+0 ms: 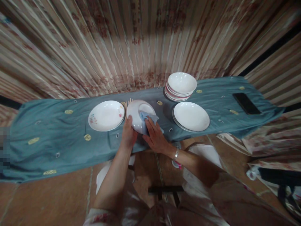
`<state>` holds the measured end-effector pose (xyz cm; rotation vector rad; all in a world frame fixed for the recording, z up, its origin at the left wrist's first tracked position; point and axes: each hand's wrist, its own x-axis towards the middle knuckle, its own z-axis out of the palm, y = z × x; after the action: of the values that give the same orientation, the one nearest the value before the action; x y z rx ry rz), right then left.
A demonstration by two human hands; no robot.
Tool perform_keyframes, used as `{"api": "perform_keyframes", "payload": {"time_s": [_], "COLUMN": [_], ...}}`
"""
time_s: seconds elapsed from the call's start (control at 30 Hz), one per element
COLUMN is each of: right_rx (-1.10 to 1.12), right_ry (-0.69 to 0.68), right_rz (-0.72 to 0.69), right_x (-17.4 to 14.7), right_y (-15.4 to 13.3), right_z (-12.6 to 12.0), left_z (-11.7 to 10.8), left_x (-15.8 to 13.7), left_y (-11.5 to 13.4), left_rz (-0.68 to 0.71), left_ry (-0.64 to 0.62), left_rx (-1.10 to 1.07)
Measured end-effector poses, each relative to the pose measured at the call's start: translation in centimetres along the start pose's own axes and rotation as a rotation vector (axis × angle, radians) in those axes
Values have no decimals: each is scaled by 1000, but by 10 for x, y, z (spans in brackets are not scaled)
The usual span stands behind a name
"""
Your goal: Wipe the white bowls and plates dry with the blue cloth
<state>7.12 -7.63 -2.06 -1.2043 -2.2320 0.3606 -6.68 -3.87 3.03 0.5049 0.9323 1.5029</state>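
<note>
A white bowl [134, 110] is held tilted above the table's front edge, its underside and foot ring turned toward me. My left hand [129, 133] grips the bowl's left rim, thumb on the outside. With my right hand [155, 135] I press a light blue cloth [150, 117] against the bowl's outer wall beside the foot ring. Just behind the bowl, the tips of several wooden chopsticks [129, 101] show; the rest of them is hidden. To the left lies a white plate with flower prints [107, 115], close to the bowl.
A stack of white bowls with red bands [180, 86] stands at the back right. In front of it are stacked white plates [191, 116]. A black phone [246, 103] lies at the right end of the blue-green tablecloth [70, 138]. Pleated curtains [145, 47] hang behind the table.
</note>
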Motion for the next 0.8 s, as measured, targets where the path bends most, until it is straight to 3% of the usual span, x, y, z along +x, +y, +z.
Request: {"api": "perform_keyframes", "payload": {"time_s": [0.37,0.8], "right_rx": [2,-6], "right_ry": [28,63], "right_rz": [-66,-13], "right_x": [25,55], "right_y": [-2,10], "right_z": [-9,-9], "left_z": [0,4], "left_x": [-6,-11], "left_y": [0,4], "left_rz": [39,-6], "left_ry": [-111,-89], "left_rx": [39,35]}}
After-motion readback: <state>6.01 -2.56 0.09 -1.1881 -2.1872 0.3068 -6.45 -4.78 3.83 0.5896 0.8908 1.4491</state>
